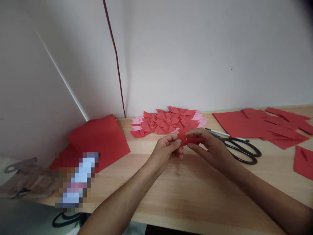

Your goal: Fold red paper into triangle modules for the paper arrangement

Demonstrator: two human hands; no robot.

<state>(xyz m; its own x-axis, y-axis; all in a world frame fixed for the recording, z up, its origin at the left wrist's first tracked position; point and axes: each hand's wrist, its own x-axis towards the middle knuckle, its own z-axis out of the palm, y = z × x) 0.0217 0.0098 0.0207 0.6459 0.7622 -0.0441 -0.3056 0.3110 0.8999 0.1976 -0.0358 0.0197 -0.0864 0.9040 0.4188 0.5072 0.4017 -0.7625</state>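
Observation:
Over the middle of the wooden table, a small piece of folded red paper [182,135] is held between my two hands. My left hand [170,146] pinches its lower left side, thumb on top and the fingers curled beneath. From the right, my right hand [205,142] has its fingers and thumb around a folded flap on the same piece. Just behind lies a pile of folded red and pink paper pieces [168,120], partly overlapped by the held piece. Black-handled scissors [242,150] rest beside my right hand, their blades partly hidden by it.
A pen [227,134] lies behind the scissors. Red paper sheets and strips [239,122] are spread at the right, with another red piece [303,163] nearer. Large red sheets [105,137] and a pixelated object [79,179] lie left. A cord [114,52] hangs along the wall.

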